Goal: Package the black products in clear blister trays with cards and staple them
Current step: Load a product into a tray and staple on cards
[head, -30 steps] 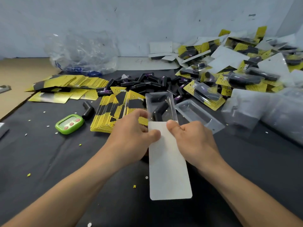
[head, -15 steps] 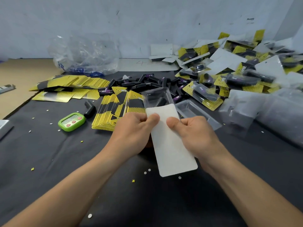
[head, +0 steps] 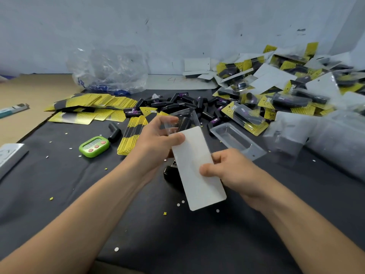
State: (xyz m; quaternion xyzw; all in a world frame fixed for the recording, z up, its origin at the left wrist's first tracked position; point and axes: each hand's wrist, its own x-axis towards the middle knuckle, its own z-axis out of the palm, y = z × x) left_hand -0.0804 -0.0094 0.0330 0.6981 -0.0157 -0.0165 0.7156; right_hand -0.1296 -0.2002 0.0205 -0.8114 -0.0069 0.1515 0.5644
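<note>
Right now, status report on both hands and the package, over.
Left hand grips blister tray against white card. Right hand pinches card's edge. Black product inside tray. Dark object on mat beneath.

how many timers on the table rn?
1. The green timer lies on the black cloth, just left of the stack of yellow cards and near a loose black product. The piles at right could hide others.

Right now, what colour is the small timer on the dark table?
The small plastic timer is bright green with red buttons; clearest in the head view.
</note>
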